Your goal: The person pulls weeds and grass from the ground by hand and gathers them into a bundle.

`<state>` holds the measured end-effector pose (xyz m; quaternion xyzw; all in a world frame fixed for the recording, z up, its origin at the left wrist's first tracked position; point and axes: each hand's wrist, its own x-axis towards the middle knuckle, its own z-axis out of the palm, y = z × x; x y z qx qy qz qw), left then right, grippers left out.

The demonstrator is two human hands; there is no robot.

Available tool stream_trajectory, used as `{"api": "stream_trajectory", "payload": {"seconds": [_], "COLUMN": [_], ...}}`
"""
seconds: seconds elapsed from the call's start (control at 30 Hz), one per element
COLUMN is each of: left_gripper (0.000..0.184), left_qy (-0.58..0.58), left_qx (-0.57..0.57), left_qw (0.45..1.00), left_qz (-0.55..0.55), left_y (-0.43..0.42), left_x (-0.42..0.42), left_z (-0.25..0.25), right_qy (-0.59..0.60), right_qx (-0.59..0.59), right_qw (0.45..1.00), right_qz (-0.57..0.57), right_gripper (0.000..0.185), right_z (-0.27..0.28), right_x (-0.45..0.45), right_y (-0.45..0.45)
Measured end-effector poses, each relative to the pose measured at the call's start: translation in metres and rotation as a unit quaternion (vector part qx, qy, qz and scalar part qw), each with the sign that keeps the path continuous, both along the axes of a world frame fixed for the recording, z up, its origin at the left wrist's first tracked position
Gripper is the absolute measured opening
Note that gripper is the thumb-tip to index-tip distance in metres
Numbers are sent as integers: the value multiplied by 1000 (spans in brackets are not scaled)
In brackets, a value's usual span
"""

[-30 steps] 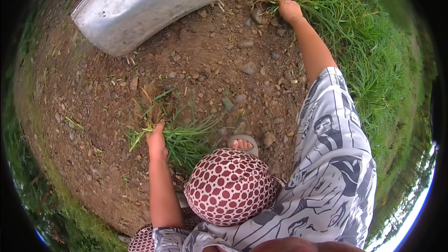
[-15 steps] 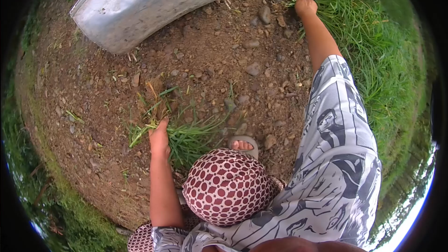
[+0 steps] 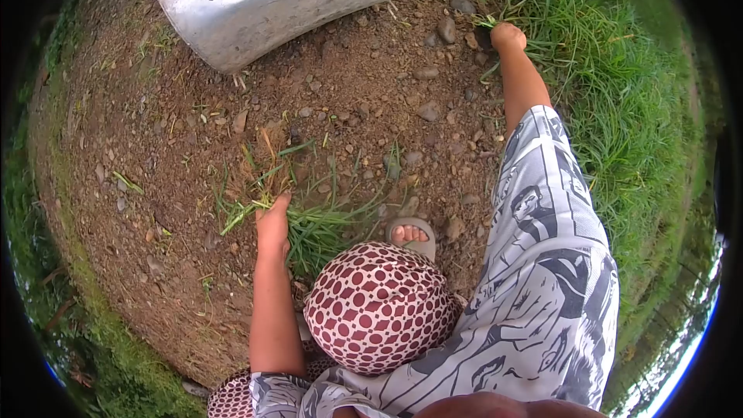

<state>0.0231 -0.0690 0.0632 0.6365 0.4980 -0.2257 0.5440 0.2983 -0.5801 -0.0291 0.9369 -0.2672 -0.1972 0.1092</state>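
Observation:
My left hand (image 3: 272, 227) is closed around a bunch of cut or pulled grass (image 3: 316, 234), low over the bare soil. The pale stem ends stick out to the left, with some dry brown blades among them, and the long green blades trail to the right. At the upper right, my right hand (image 3: 508, 35) makes a fist on grass at the edge of the standing grass (image 3: 619, 108). A few pale stems show on its left side. The inside of that fist is hidden.
A dented metal container (image 3: 279, 8) lies at the top left on brown soil (image 3: 178, 209) strewn with stones (image 3: 446, 29). My patterned knee (image 3: 379, 306) and sandalled foot (image 3: 412, 237) are at the lower middle. Dense greenery lines the right side.
My right hand has drawn slightly back toward me, still closed. The left hand keeps its grass. The view has shifted a little, so the metal container appears farther right and higher.

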Motion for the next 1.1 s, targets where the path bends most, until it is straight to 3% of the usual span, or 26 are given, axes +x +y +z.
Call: {"api": "stream_trajectory", "payload": {"seconds": [0.27, 0.3, 0.37, 0.4, 0.43, 0.5, 0.53, 0.7, 0.8, 0.87, 0.97, 1.0, 1.03, 1.1], "left_gripper": [97, 91, 80, 82, 82, 84, 98, 98, 93, 82, 101, 101, 101, 101], "left_qy": [19, 12, -13, -8, -16, -30, -32, -48, -41, -33, -53, -49, -50, -53], "left_qx": [-9, 10, 41, 38, 33, 22, -34, -34, -18, 12, -27, -32, -32, -28], "left_qw": [1000, 1000, 998, 999, 999, 999, 999, 997, 999, 999, 998, 998, 998, 998], "left_qz": [10, 20, 38, 32, 30, 27, 7, -40, -26, 1, 4, 4, 4, 2], "left_y": [13, 10, 10, 10, 10, 11, 16, 20, 19, 20, 23, 25, 25, 27], "left_x": [0, 1, -3, -1, 2, 6, 9, 14, 18, 19, 17, 16, 13, 10], "left_z": [-3, -5, -12, -12, -12, -13, -10, -17, -12, -15, -14, -16, -18, -19], "right_qy": [21, 55, 1, -19, 98, 6, -36, -285, -386, -471, -509, -466, -387, -50], "right_qx": [29, 58, 65, 22, -66, 104, 118, 219, 235, 228, 181, 158, 135, 83], "right_qw": [999, 997, 998, 973, 948, 984, 985, 933, 891, 852, 841, 870, 912, 994], "right_qz": [20, -18, 14, 227, 296, 143, 122, 29, -44, -10, 21, -8, -35, 41], "right_gripper": [30, 27, 26, 23, 20, 30, 30, 33, 33, 32, 32, 34, 36, 38], "right_z": [-10, 8, -5, -6, -7, -1, 2, 73, 139, 159, 137, 138, 105, 65], "right_x": [-16, -23, -46, -64, -77, -91, -102, -130, -119, -112, -91, -93, -88, -91], "right_y": [18, 32, 24, 23, 23, 24, 22, -3, 10, 14, 19, 48, 48, 62]}}
